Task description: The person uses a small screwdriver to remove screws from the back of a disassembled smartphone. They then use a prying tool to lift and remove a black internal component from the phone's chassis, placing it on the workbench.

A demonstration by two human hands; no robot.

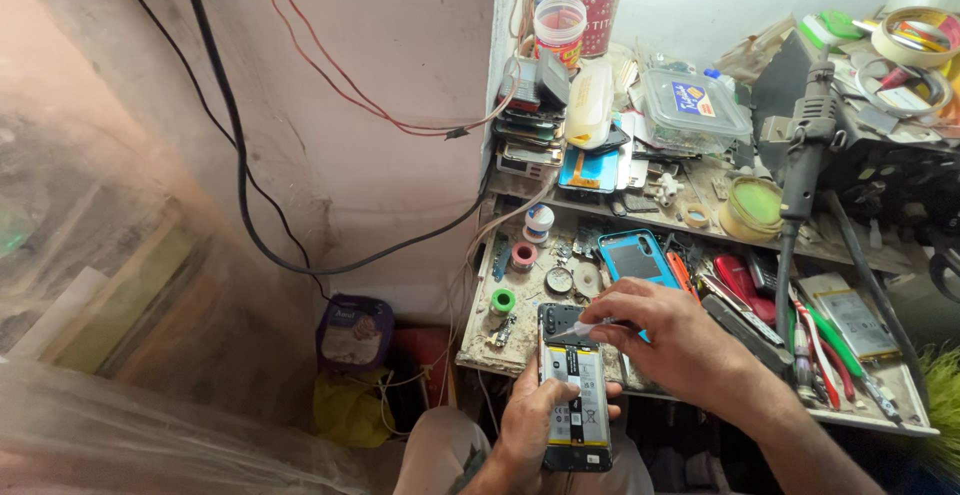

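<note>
I'm cradling the opened phone [575,400], back off, battery showing, in my left hand [530,425] just below the workbench [480,355]; right hand [665,340] is pinching a small white strip [583,328] over its top end. Best pulling slowly, phone steady.

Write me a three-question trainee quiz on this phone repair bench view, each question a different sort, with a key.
1. True or false: the left hand grips the opened phone from below, with its battery facing up.
2. What does the right hand pinch at the phone's top end?
A. a small white piece
B. a red screwdriver
C. a roll of tape
3. Fill in: the blue phone case lies on the cluttered workbench, just ______ the right hand in the head view.

Key
1. True
2. A; what the white piece is cannot be told.
3. above
</note>
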